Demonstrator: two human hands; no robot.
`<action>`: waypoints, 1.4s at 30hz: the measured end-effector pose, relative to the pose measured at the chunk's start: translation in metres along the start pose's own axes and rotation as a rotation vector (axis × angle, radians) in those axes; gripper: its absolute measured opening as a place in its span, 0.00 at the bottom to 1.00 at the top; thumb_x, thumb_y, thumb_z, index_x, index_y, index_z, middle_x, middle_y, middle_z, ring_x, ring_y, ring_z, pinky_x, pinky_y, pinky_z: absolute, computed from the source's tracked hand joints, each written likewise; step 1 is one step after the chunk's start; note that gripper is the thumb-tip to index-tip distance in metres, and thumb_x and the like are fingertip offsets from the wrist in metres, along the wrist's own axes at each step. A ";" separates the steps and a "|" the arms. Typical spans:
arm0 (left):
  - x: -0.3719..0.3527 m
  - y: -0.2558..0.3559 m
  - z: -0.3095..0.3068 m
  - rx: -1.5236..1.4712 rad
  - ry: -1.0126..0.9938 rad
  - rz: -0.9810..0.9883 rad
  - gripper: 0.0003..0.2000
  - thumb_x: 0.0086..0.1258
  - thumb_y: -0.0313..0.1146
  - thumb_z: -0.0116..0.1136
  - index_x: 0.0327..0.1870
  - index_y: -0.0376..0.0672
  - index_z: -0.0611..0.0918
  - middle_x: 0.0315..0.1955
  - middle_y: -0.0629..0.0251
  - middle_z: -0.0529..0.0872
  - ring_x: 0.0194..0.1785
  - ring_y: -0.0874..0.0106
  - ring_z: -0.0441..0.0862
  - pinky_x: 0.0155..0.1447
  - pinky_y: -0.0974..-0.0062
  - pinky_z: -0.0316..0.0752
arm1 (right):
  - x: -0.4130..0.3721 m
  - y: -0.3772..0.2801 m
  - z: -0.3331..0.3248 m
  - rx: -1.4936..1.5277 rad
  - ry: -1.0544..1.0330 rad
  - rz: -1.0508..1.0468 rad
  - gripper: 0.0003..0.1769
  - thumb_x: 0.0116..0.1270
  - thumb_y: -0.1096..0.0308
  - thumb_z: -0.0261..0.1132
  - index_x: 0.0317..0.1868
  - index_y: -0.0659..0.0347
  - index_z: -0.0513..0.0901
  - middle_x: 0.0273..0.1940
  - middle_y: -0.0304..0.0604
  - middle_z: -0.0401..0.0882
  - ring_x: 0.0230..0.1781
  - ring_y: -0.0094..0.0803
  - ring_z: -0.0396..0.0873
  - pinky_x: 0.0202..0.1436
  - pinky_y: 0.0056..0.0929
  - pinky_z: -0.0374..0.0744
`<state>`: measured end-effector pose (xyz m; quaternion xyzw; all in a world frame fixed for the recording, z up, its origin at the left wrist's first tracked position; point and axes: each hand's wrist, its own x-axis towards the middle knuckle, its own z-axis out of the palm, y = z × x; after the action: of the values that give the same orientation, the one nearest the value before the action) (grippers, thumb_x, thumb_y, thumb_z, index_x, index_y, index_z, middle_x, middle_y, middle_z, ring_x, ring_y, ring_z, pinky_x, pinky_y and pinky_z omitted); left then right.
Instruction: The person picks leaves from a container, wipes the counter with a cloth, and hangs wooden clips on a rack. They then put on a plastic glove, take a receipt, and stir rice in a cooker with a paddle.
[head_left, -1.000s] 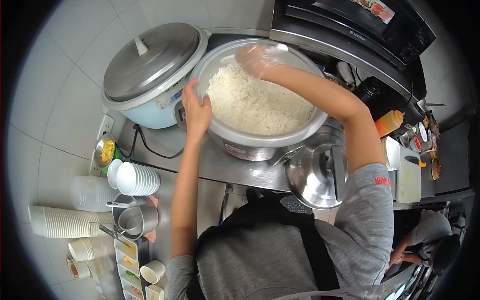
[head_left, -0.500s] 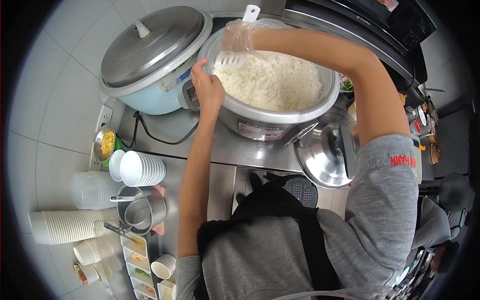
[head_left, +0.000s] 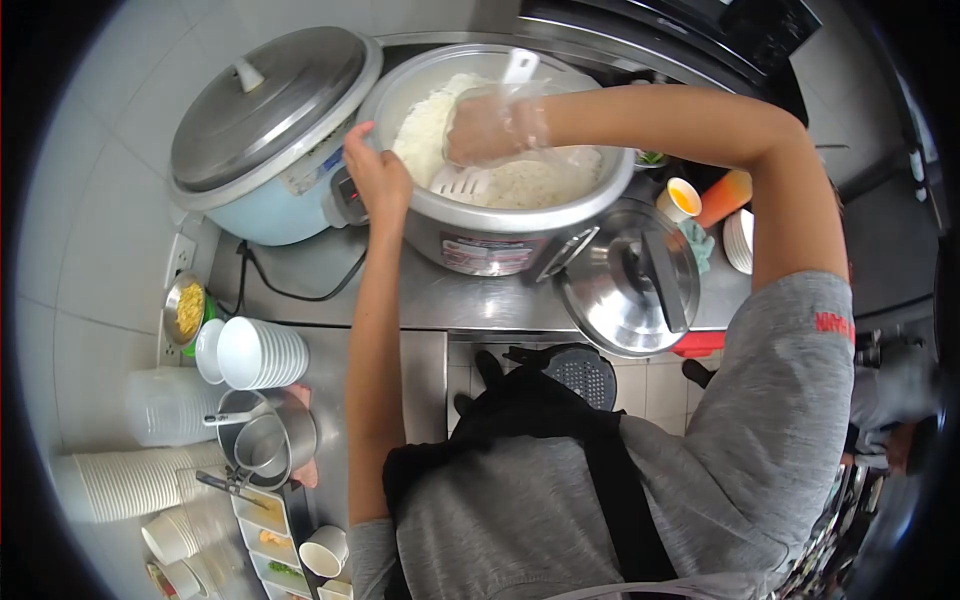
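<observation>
Both hands are gripping: the gloved right hand (head_left: 492,127) wraps the handle of a light, stiff rice paddle (head_left: 462,183) inside the rice cooker pot (head_left: 500,235), which is probably heavy, over sticky cooked rice (head_left: 418,125), while the bare left hand (head_left: 378,182) clasps the pot's rim.

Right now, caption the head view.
Gloved right hand digs a white paddle into rice; left hand grips the cooker rim.

White rice (head_left: 540,180), white paddle (head_left: 470,178) — pale-blue cooker (head_left: 265,215), grey lid (head_left: 260,105).
</observation>
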<state>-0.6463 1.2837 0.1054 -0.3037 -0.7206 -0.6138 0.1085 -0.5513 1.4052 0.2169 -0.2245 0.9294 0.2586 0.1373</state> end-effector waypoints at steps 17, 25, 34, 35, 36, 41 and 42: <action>-0.085 0.066 -0.006 0.321 -0.289 0.601 0.34 0.46 0.61 0.63 0.46 0.40 0.74 0.42 0.60 0.75 0.46 0.61 0.70 0.49 0.65 0.65 | -0.087 0.090 0.079 0.286 -0.599 0.557 0.11 0.53 0.63 0.68 0.34 0.59 0.81 0.28 0.41 0.80 0.28 0.38 0.79 0.30 0.34 0.77; -0.087 0.064 -0.003 0.281 -0.223 0.578 0.34 0.45 0.61 0.63 0.45 0.41 0.74 0.42 0.60 0.74 0.44 0.61 0.69 0.48 0.65 0.65 | -0.122 0.108 0.106 0.656 -0.450 0.544 0.20 0.51 0.53 0.70 0.37 0.60 0.81 0.26 0.46 0.79 0.27 0.41 0.78 0.32 0.42 0.75; -0.091 0.060 -0.002 0.256 -0.230 0.575 0.33 0.48 0.60 0.62 0.47 0.42 0.74 0.42 0.61 0.73 0.44 0.62 0.68 0.50 0.65 0.65 | -0.064 -0.028 0.039 1.310 -0.337 0.740 0.30 0.58 0.50 0.65 0.58 0.56 0.75 0.60 0.48 0.68 0.53 0.41 0.72 0.55 0.32 0.73; -0.090 0.060 -0.002 0.253 -0.222 0.585 0.33 0.48 0.60 0.62 0.46 0.41 0.74 0.42 0.61 0.73 0.44 0.63 0.68 0.50 0.65 0.65 | -0.058 -0.025 0.037 1.147 -0.287 0.659 0.29 0.58 0.49 0.65 0.55 0.58 0.76 0.53 0.49 0.72 0.49 0.40 0.73 0.51 0.33 0.74; -0.088 0.060 0.000 0.252 -0.209 0.595 0.33 0.48 0.60 0.62 0.46 0.41 0.74 0.42 0.62 0.73 0.44 0.63 0.68 0.49 0.65 0.65 | -0.052 -0.019 0.034 0.981 -0.235 0.574 0.28 0.58 0.49 0.64 0.53 0.60 0.77 0.47 0.50 0.75 0.45 0.38 0.75 0.48 0.34 0.75; -0.084 0.062 0.000 0.232 -0.270 0.588 0.33 0.47 0.60 0.63 0.45 0.41 0.74 0.42 0.61 0.74 0.45 0.63 0.69 0.49 0.65 0.63 | -0.050 0.051 0.025 0.360 -0.313 0.318 0.23 0.54 0.53 0.67 0.43 0.62 0.78 0.37 0.49 0.77 0.36 0.42 0.78 0.38 0.39 0.77; -0.085 0.063 0.000 0.244 -0.295 0.598 0.32 0.47 0.60 0.62 0.44 0.41 0.74 0.41 0.62 0.73 0.45 0.63 0.69 0.49 0.65 0.63 | -0.054 0.062 0.017 0.209 -0.320 0.390 0.15 0.51 0.56 0.68 0.27 0.62 0.84 0.23 0.46 0.80 0.26 0.43 0.79 0.30 0.41 0.76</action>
<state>-0.5431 1.2611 0.1115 -0.5716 -0.6756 -0.4138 0.2137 -0.5328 1.4806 0.2491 0.0180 0.9432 0.2151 0.2525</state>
